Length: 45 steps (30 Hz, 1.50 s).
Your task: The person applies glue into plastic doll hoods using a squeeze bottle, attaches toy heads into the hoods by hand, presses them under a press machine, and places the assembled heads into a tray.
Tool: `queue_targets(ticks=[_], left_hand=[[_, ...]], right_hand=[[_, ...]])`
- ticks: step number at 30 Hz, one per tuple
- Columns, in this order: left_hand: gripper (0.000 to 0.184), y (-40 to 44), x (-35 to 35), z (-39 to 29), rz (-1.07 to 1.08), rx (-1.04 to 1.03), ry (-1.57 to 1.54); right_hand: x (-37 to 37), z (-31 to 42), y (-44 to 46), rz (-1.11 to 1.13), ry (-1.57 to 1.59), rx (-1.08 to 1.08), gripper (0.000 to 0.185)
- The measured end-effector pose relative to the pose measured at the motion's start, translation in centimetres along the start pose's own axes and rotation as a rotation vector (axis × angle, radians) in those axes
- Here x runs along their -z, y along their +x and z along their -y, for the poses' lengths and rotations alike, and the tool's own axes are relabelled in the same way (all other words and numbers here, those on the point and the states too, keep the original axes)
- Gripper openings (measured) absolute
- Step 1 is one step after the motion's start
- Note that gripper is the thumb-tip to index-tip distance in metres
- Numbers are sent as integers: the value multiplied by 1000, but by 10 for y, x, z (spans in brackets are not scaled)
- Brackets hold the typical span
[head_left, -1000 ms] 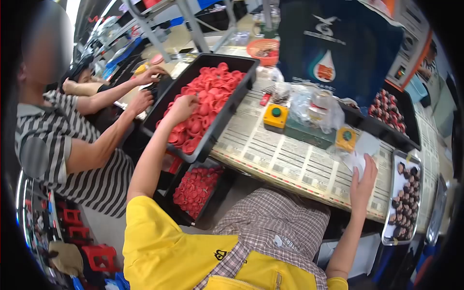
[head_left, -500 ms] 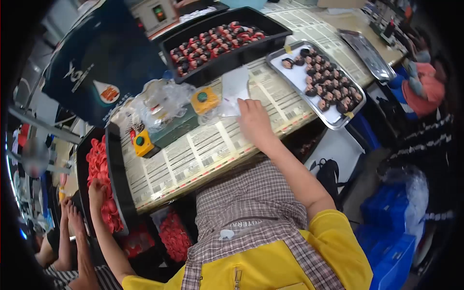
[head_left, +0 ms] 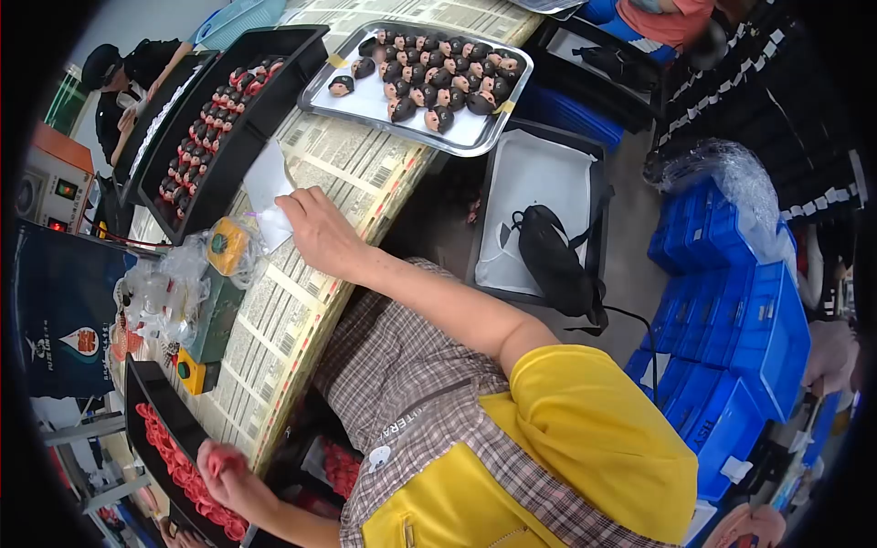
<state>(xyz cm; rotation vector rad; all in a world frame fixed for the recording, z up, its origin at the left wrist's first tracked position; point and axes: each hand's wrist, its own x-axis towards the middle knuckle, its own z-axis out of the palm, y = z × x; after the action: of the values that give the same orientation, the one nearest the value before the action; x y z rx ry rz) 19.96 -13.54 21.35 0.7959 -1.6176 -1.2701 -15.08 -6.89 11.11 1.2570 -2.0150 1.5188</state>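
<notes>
Over the near edge of a black bin (head_left: 178,402) of red pieces (head_left: 178,466), my left hand (head_left: 228,479) is closed on a red piece, blurred by motion. My right hand (head_left: 320,233) rests at the edge of a white paper sheet (head_left: 268,187) on the table; its fingers are bent together, and what lies under the fingertips is hidden. Close to that hand is a yellow button box (head_left: 227,245) in plastic wrap. A second yellow button box (head_left: 190,373) sits near the black bin.
A metal tray (head_left: 320,91) holds several small dark-capped heads. Beside it stands a black bin (head_left: 297,46) of red and black pieces. Blue crates (head_left: 722,320) and a black tray (head_left: 598,219) with a black bag (head_left: 553,260) are at the right. Another person (head_left: 119,82) works at upper left.
The view has swung to the right. My left hand has lifted from among the red pieces with one in it. My right hand remains by the white paper.
</notes>
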Motion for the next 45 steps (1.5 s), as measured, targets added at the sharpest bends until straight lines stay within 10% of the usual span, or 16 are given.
queue_targets(ticks=[8,15,21,45], left_hand=[[12,36,-113,61,283,389,-302],[37,46,-127,47,394,521,-489],[49,57,-112,50,457,546,-912],[48,51,-88,48,267,461,-930]], right_hand=[[46,25,10,83,377,-108,38],[69,45,21,226,372,-54,40],[88,78,34,481,316,19,38],[71,132,45,763,24,411,36]])
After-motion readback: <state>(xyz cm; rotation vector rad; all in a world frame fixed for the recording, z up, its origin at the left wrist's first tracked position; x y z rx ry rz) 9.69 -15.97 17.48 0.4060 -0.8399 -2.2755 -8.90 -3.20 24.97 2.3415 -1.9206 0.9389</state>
